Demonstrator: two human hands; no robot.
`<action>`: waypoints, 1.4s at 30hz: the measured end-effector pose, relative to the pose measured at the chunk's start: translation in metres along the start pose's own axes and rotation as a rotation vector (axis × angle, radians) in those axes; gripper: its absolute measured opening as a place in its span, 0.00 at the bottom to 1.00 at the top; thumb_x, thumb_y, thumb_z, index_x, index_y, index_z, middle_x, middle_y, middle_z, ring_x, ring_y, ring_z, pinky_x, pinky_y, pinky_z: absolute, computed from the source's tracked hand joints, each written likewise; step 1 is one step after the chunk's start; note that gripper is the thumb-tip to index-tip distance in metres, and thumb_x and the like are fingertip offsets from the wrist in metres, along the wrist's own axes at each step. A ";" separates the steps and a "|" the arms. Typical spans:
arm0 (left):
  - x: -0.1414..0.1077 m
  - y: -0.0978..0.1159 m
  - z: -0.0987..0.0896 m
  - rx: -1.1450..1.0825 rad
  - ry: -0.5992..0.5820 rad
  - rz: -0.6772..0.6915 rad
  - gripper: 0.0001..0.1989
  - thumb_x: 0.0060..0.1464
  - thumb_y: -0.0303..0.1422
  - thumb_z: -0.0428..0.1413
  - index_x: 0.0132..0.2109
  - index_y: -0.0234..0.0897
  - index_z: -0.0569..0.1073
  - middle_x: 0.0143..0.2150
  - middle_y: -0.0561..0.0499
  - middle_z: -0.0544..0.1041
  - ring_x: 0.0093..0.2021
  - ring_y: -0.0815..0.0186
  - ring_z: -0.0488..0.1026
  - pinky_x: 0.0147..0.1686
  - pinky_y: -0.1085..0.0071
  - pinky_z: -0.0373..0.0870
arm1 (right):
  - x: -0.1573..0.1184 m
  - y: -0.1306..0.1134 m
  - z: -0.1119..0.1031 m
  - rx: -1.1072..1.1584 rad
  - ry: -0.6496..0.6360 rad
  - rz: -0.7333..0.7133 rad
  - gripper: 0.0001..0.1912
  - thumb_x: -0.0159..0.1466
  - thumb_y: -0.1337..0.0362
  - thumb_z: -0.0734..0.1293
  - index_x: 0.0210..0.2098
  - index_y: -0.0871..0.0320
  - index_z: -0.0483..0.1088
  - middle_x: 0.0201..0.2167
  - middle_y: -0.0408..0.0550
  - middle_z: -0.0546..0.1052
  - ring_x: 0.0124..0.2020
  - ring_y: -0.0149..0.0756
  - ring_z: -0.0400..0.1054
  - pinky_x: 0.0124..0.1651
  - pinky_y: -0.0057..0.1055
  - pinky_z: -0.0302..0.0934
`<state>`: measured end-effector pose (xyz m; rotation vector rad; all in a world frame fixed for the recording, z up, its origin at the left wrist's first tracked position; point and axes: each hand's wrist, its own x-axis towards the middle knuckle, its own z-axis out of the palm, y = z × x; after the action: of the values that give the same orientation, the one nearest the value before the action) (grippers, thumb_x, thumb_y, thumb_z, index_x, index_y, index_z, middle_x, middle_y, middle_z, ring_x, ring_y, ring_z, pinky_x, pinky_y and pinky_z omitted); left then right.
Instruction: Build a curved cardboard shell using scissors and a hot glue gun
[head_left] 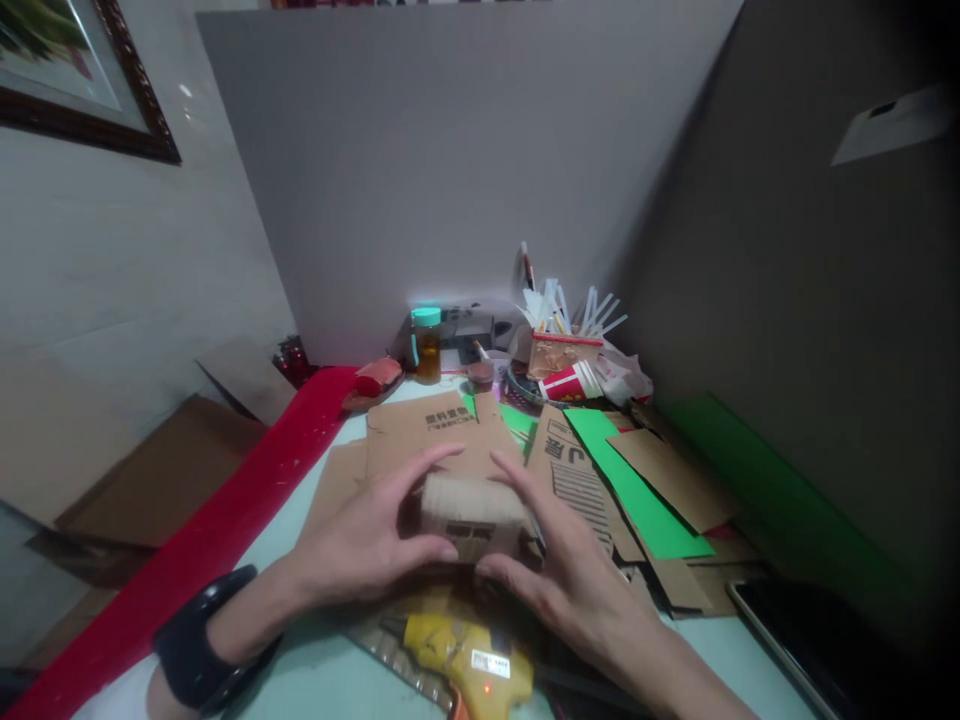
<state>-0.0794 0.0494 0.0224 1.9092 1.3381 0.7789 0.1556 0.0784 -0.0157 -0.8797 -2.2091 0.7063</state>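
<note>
A small cardboard model with a rounded, ridged roof and a dark opening in its front (pixel 474 505) is between both hands at the middle. My left hand (pixel 375 525) curves around its left side, thumb at the lower front. On the right side, my right hand (pixel 559 550) curves round it in the same way, thumb near the lower right corner. Both hands hold the model. Below it lies a yellow glue gun (pixel 465 655) with a white label and a small red light. A printed cardboard sheet (pixel 405 430) lies behind the model.
Green sheets (pixel 637 490) and cardboard pieces (pixel 675 475) lie at the right, near a dark tablet (pixel 795 640). Further back stand a teal-lidded bottle (pixel 427 350), a box of white sticks (pixel 564 355) and a tipped red cup (pixel 570 382). Red cloth (pixel 225 520) runs along the left edge.
</note>
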 end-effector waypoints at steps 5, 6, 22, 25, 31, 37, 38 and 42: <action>0.005 -0.013 0.002 0.093 0.005 -0.021 0.34 0.52 0.35 0.63 0.64 0.47 0.63 0.64 0.44 0.70 0.62 0.47 0.66 0.60 0.48 0.62 | 0.004 0.010 0.011 -0.109 -0.023 -0.042 0.38 0.63 0.68 0.71 0.66 0.54 0.50 0.59 0.56 0.66 0.57 0.48 0.62 0.57 0.48 0.60; 0.006 -0.014 0.004 0.109 0.001 -0.022 0.34 0.51 0.34 0.63 0.64 0.45 0.63 0.63 0.43 0.70 0.61 0.47 0.67 0.59 0.48 0.62 | 0.004 0.011 0.013 -0.130 -0.032 -0.047 0.37 0.63 0.68 0.71 0.66 0.56 0.51 0.58 0.57 0.67 0.56 0.50 0.62 0.57 0.50 0.60; 0.006 -0.034 0.020 0.237 -0.028 0.076 0.30 0.54 0.34 0.62 0.62 0.41 0.64 0.61 0.42 0.71 0.60 0.50 0.68 0.59 0.53 0.63 | 0.004 0.009 0.021 -0.271 -0.103 -0.057 0.33 0.62 0.72 0.71 0.61 0.58 0.52 0.52 0.55 0.69 0.52 0.49 0.62 0.52 0.50 0.60; 0.005 -0.035 0.020 0.235 -0.024 0.087 0.29 0.55 0.33 0.61 0.62 0.42 0.63 0.60 0.42 0.72 0.60 0.51 0.68 0.59 0.52 0.63 | 0.005 0.006 0.019 -0.278 -0.133 -0.031 0.30 0.65 0.70 0.70 0.61 0.58 0.53 0.52 0.55 0.69 0.52 0.50 0.62 0.52 0.51 0.60; 0.005 -0.037 0.021 0.219 -0.029 0.069 0.33 0.54 0.33 0.60 0.66 0.43 0.60 0.65 0.40 0.67 0.64 0.49 0.64 0.63 0.50 0.59 | 0.008 0.005 0.018 -0.297 -0.171 0.026 0.28 0.65 0.70 0.70 0.61 0.60 0.55 0.52 0.57 0.69 0.52 0.51 0.62 0.52 0.53 0.60; 0.005 -0.033 0.014 0.202 -0.081 0.043 0.39 0.54 0.37 0.62 0.69 0.39 0.55 0.70 0.38 0.61 0.68 0.49 0.58 0.66 0.51 0.55 | 0.008 0.002 0.018 -0.298 -0.170 0.061 0.27 0.65 0.72 0.70 0.60 0.61 0.57 0.51 0.58 0.69 0.52 0.53 0.62 0.51 0.53 0.60; 0.005 -0.032 0.013 0.201 -0.080 0.036 0.39 0.55 0.37 0.61 0.69 0.39 0.55 0.70 0.37 0.61 0.68 0.49 0.58 0.65 0.50 0.55 | 0.008 0.002 0.018 -0.294 -0.170 0.064 0.28 0.65 0.71 0.70 0.60 0.61 0.57 0.51 0.58 0.69 0.52 0.52 0.62 0.51 0.53 0.60; 0.005 -0.033 0.011 0.196 -0.057 0.033 0.38 0.55 0.35 0.60 0.70 0.42 0.55 0.69 0.39 0.63 0.67 0.48 0.61 0.64 0.49 0.57 | 0.007 0.002 0.016 -0.250 -0.178 0.076 0.28 0.68 0.65 0.68 0.63 0.57 0.54 0.53 0.55 0.68 0.53 0.50 0.62 0.54 0.53 0.59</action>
<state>-0.0869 0.0606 -0.0099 2.0941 1.3948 0.6234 0.1406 0.0811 -0.0243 -1.0650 -2.4716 0.5694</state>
